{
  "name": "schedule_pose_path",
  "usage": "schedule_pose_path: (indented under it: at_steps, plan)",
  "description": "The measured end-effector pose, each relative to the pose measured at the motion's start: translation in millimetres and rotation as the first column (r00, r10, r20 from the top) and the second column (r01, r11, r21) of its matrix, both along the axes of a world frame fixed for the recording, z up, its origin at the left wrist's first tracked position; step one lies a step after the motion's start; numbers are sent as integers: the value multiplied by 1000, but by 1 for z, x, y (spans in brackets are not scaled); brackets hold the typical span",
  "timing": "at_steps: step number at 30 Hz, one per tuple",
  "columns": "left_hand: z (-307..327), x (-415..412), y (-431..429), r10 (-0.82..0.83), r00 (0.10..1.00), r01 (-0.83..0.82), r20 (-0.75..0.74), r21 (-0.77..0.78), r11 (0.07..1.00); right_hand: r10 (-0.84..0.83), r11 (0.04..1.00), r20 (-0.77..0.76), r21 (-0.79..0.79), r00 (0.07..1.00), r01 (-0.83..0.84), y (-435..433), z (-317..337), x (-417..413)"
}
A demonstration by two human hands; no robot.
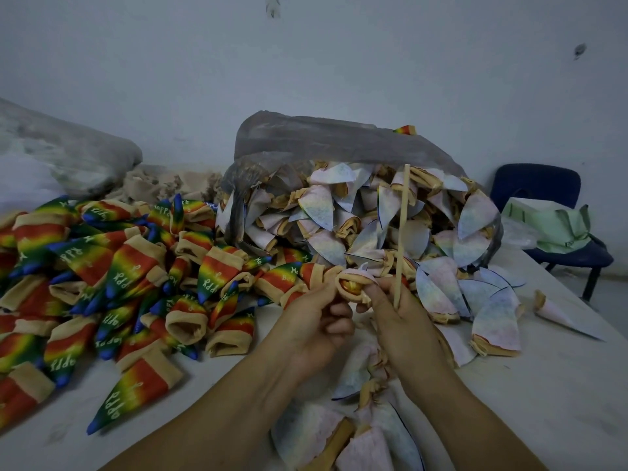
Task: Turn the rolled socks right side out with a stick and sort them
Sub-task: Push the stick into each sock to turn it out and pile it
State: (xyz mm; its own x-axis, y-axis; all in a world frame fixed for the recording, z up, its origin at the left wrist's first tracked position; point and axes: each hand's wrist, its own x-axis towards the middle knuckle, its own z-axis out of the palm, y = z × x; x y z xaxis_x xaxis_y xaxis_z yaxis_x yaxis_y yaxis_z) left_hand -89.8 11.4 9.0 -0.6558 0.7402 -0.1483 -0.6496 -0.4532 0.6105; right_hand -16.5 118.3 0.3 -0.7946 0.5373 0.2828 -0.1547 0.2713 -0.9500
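My left hand (pixel 316 321) and my right hand (pixel 401 314) both pinch the rolled beige cuff of one sock (pixel 351 283), held above the table; bright orange and red show inside its opening. A thin wooden stick (pixel 402 229) stands nearly upright, gripped in my right hand beside the sock. At the left lies a pile of rainbow socks (pixel 112 266) with the coloured side out. Pale inside-out socks (pixel 356 212) spill from a clear plastic bag (pixel 306 137) behind my hands.
More pale socks (pixel 492 317) lie on the white table (pixel 560 385) at right and near my wrists. A second filled plastic bag (pixel 68 154) sits at back left. A dark blue chair (pixel 543 212) with green cloth stands beyond the table's right edge.
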Motion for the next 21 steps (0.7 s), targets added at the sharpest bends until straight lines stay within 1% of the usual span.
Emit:
schedule_pose_path:
  at_steps: [2,3,4,5,6,8,9,11,12,13,15,18,19,21]
  plan:
    - [2,1,-2,-97,992,86,84,127,988,25,999,3,-30,1000,-25,-1,-1,-1]
    - [2,1,-3,-105,991,92,81,149,985,41,998,7,-48,999,-41,-2,-1,-1]
    - [0,1,-3,-82,995,74,54,132,988,56,997,11,-54,998,-55,-2,-1,-1]
    - [-2,0,-3,-29,1000,30,-8,76,997,63,997,21,-37,998,-63,-1,-2,0]
    - [-3,1,-2,39,994,-39,-99,4,999,62,998,36,7,997,-62,1,-2,1]
    - [-9,1,-2,140,933,-178,-331,-88,980,53,991,57,118,997,-59,6,-1,2]
    - [-11,1,-3,144,881,-211,-450,-101,972,48,986,62,158,997,-57,8,-1,2]
    - [-14,1,-5,78,749,-236,-658,-155,959,44,977,70,203,997,-58,10,1,3]
    - [-14,2,-6,43,686,-256,-726,-185,949,48,975,75,214,996,-63,9,1,3]
    - [-13,2,-6,29,642,-286,-766,-203,936,53,973,78,219,996,-69,9,1,4]
    - [-11,4,-7,52,618,-339,-784,-207,918,54,971,71,231,996,-69,8,0,5]
    - [-11,4,-6,65,620,-372,-782,-220,901,20,962,53,272,998,-33,5,-1,4]
    - [-11,5,-5,71,636,-370,-768,-223,902,0,957,50,291,999,-15,3,-2,3]
    - [-12,5,-4,95,709,-337,-699,-217,916,-21,949,29,314,999,11,0,-3,1]
